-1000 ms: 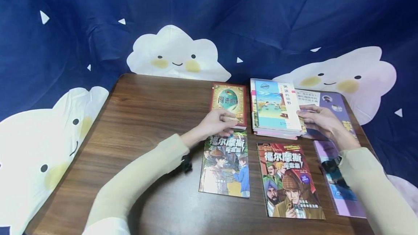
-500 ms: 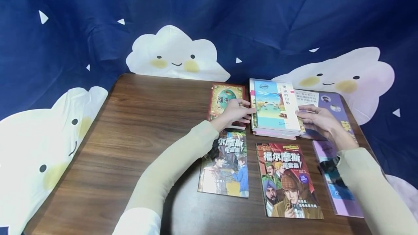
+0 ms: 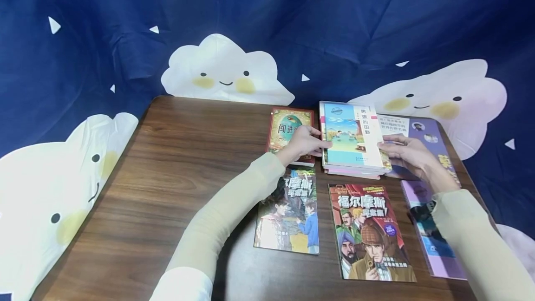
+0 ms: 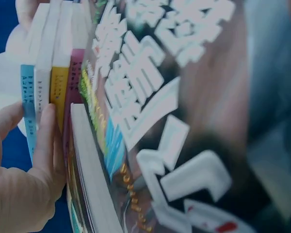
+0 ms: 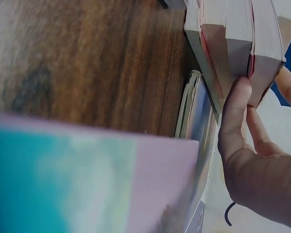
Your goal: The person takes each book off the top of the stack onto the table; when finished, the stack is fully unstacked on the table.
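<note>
A stack of books (image 3: 347,129), topped by a pale blue-and-white cover with a countryside picture, lies at the back right of the table. My left hand (image 3: 304,144) touches its left side, thumb over the edge of the top cover. In the left wrist view, my left fingers (image 4: 47,138) rest along the coloured spines (image 4: 59,90). On the opposite side my right hand (image 3: 407,153) meets the stack. In the right wrist view, its fingertips (image 5: 241,90) press against the page edges (image 5: 238,53). The left hand partly hides a red-and-gold book (image 3: 288,120).
Two detective comic books (image 3: 288,226) lie nearer on the wooden table (image 3: 179,161). A purple book (image 3: 440,143) lies right of the stack, partly behind the right hand. Another purple-edged book (image 3: 443,264) lies under the right sleeve. A blue cloud-patterned cloth (image 3: 259,13) hangs behind.
My left hand has moved right from over the red-and-gold book to the stack's left side, its thumb now slightly further onto the cover. The right hand has stayed at the stack.
</note>
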Motion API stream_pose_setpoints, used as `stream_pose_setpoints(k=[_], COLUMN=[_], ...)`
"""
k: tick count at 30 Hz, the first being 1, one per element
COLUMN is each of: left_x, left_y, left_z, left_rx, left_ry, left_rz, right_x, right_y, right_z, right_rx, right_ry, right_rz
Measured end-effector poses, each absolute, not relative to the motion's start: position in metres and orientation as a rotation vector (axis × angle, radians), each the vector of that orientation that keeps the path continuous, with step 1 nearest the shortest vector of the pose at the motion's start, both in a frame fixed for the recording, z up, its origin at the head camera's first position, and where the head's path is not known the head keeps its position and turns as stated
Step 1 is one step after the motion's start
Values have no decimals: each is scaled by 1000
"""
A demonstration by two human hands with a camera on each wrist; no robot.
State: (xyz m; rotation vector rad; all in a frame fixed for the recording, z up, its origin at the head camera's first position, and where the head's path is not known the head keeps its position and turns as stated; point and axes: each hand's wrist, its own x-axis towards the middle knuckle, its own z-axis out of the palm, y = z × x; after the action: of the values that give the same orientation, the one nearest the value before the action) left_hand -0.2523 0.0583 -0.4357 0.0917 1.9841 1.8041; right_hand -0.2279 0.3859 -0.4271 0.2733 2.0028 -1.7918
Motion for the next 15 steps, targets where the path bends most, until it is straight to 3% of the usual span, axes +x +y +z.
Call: stream_pose_setpoints(k=[15], left_x=[-253], left_y=[5], left_z=[-433], left_rx=[129], left_ry=[1836], left_rz=[1802], right_x=[-228], right_y=[387], right_z=[-429], right_rx=[262], right_ry=[1996], right_rz=[-1818])
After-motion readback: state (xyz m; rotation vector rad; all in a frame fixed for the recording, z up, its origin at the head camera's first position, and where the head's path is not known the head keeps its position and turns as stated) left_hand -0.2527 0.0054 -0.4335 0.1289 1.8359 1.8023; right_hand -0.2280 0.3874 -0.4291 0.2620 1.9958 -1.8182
